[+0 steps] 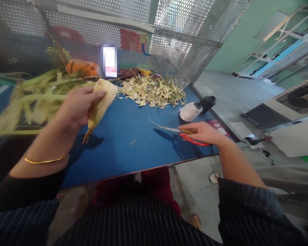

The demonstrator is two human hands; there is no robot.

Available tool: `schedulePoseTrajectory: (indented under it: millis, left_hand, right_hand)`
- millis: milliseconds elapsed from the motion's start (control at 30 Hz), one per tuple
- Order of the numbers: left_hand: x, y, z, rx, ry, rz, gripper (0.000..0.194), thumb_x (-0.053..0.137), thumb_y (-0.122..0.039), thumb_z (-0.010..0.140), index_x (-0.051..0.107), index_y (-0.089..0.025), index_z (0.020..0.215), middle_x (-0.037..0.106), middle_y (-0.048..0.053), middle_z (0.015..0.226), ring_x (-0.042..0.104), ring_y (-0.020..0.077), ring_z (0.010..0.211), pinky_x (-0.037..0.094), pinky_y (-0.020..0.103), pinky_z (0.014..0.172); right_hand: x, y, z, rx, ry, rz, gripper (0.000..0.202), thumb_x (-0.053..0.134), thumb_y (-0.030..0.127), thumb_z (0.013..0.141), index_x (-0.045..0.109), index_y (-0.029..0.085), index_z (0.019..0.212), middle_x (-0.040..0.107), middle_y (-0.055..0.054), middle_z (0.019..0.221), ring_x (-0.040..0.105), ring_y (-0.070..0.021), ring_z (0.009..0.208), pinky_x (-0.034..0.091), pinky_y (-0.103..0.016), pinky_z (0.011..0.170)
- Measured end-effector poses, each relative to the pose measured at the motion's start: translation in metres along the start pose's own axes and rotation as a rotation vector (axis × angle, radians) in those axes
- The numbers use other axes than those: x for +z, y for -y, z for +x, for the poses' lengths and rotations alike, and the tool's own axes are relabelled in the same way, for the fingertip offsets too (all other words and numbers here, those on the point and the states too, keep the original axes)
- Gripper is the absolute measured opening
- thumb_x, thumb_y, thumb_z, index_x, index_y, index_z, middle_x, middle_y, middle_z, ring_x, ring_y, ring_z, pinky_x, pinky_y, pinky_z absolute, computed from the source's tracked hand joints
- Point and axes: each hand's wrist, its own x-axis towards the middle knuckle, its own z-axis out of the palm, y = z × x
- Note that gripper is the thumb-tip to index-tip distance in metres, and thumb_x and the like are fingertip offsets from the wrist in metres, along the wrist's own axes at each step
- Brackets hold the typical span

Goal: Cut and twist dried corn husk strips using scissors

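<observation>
Over a flat blue tabletop [128, 153], the left fingers [99, 95] pinch tightly a pale-yellow, tapered leafy husk [101, 106], its long axis slanting down-left; the right fingers [190, 126] curl around red-handled metal scissors [186, 137], whose blades point left toward it, well apart.

Some kinda workshop imo: concrete floor [210, 80], perforated metal screen [97, 17], clippings [154, 90] and thread spool [189, 112] on the counter [123, 153].
</observation>
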Motion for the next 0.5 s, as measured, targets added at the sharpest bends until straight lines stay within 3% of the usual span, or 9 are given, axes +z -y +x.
schedulePoseTrajectory:
  millis: [100, 233, 333, 433, 500]
  left_hand:
    - [0.002, 0.001, -0.002, 0.007, 0.011, 0.009, 0.013, 0.071, -0.019, 0.068, 0.075, -0.017, 0.080, 0.069, 0.002, 0.063, 0.060, 0.0137, 0.053, 0.047, 0.024, 0.049]
    - [0.004, 0.003, -0.003, 0.007, 0.013, 0.014, 0.014, 0.072, -0.019, 0.067, 0.074, -0.017, 0.080, 0.067, 0.001, 0.060, 0.057, 0.0124, 0.049, 0.044, 0.023, 0.046]
    - [0.003, 0.005, -0.001, 0.019, 0.019, 0.014, 0.015, 0.071, -0.018, 0.067, 0.073, -0.016, 0.082, 0.068, 0.001, 0.062, 0.059, 0.0132, 0.052, 0.046, 0.024, 0.049]
    - [0.000, 0.006, 0.001, 0.009, -0.012, 0.012, 0.013, 0.069, -0.016, 0.069, 0.072, -0.015, 0.082, 0.068, 0.001, 0.062, 0.058, 0.0129, 0.051, 0.046, 0.025, 0.049]
    - [-0.001, 0.006, 0.003, -0.010, -0.034, 0.014, 0.011, 0.068, -0.016, 0.070, 0.071, -0.015, 0.081, 0.067, 0.001, 0.061, 0.057, 0.0125, 0.051, 0.044, 0.025, 0.048]
  right_hand:
    - [0.010, -0.009, 0.002, -0.055, -0.044, -0.089, 0.052, 0.066, 0.039, 0.074, 0.064, 0.019, 0.122, 0.069, -0.007, 0.115, 0.066, -0.0248, 0.103, 0.051, -0.035, 0.094]
    - [0.036, 0.002, 0.046, -0.044, -0.361, -0.405, 0.044, 0.058, 0.040, 0.080, 0.067, 0.018, 0.117, 0.070, -0.010, 0.113, 0.065, -0.0310, 0.104, 0.048, -0.043, 0.093]
    - [0.048, 0.021, 0.080, -0.052, -0.578, -0.413, 0.044, 0.056, 0.035, 0.081, 0.066, 0.016, 0.119, 0.069, -0.011, 0.115, 0.064, -0.0300, 0.105, 0.048, -0.041, 0.092]
    - [0.043, 0.030, 0.086, -0.092, -0.667, -0.366, 0.043, 0.058, 0.034, 0.079, 0.066, 0.019, 0.119, 0.071, -0.008, 0.112, 0.066, -0.0276, 0.102, 0.049, -0.038, 0.090]
    - [0.033, 0.026, 0.075, -0.097, -0.617, -0.407, 0.042, 0.059, 0.036, 0.078, 0.068, 0.020, 0.116, 0.071, -0.008, 0.109, 0.066, -0.0282, 0.099, 0.049, -0.039, 0.087]
